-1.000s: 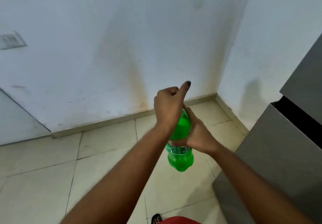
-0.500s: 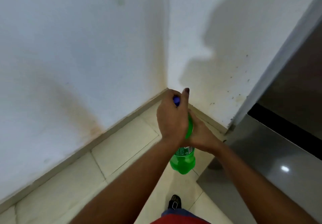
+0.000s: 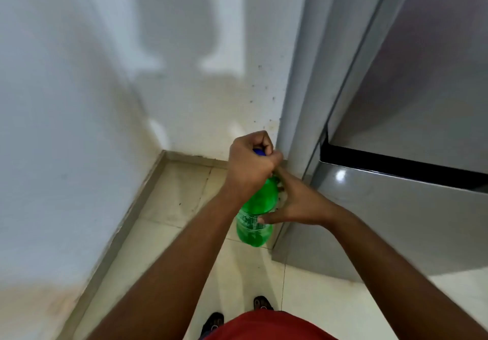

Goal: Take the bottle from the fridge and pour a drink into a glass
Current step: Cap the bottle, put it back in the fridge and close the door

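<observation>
Bottle out of fridge; no glass in view. Judged step: loosening the cap before pouring.

My left hand [image 3: 252, 166] is fisted over the top of the green soda bottle [image 3: 255, 216], fingers wrapped round the blue cap [image 3: 259, 152], of which only a sliver shows between thumb and forefinger. Fist sits on top because that is where the twist has to go. The cap seems to be on the neck, though my knuckles hide the thread, so I cannot say whether it has turned at all.

My right hand [image 3: 297, 206] clamps the bottle's shoulder and label band just below the left fist, thumb across the near side, fingers behind. It is there to stop the body spinning against the twist and to carry the weight, since nothing supports the base.

Bottle held roughly upright, base hanging below both grips over the tiled floor [image 3: 182, 197]; upright keeps the drink in when the seal breaks. The grey fridge [image 3: 396, 207], doors shut, stands just to the right of the right hand; the white wall [image 3: 79, 102] is ahead of and left of the grips.

Risk, by judgement: fizz on opening.
</observation>
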